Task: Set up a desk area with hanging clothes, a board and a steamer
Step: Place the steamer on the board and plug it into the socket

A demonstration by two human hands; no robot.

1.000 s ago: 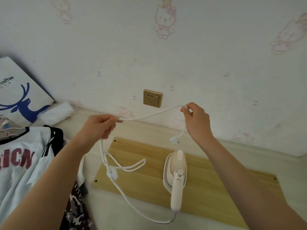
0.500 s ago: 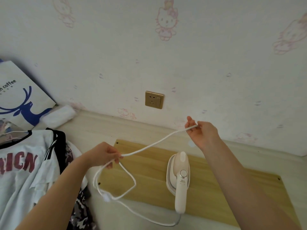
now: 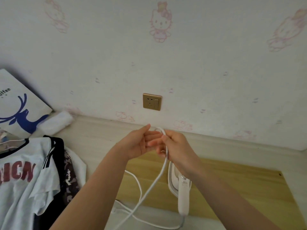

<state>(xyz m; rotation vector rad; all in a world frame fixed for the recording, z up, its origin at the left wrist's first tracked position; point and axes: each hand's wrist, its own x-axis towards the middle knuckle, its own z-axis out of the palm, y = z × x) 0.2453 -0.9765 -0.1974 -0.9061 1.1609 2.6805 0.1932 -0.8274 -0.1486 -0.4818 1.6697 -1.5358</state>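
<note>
A white handheld steamer (image 3: 181, 193) lies on a light wooden board (image 3: 240, 188) on the pale desk (image 3: 96, 138). Its white cord (image 3: 154, 181) runs from the handle's end, loops over the desk and rises to my hands. My right hand (image 3: 176, 148) grips a folded loop of the cord above the board's far edge. My left hand (image 3: 139, 143) is right beside it, fingers extended and touching the cord at the loop. Clothes on hangers, a white T-shirt with red letters (image 3: 20, 176) foremost, lie at the left.
A gold wall socket (image 3: 152, 101) sits on the wallpapered wall just above my hands. A white paper bag with a blue deer (image 3: 18, 107) leans at the far left, with a white rolled cloth (image 3: 56, 121) next to it.
My hands, held wide apart with the cord stretched between them, have come together in front of the wall below the socket, folding the cord into a loop.
</note>
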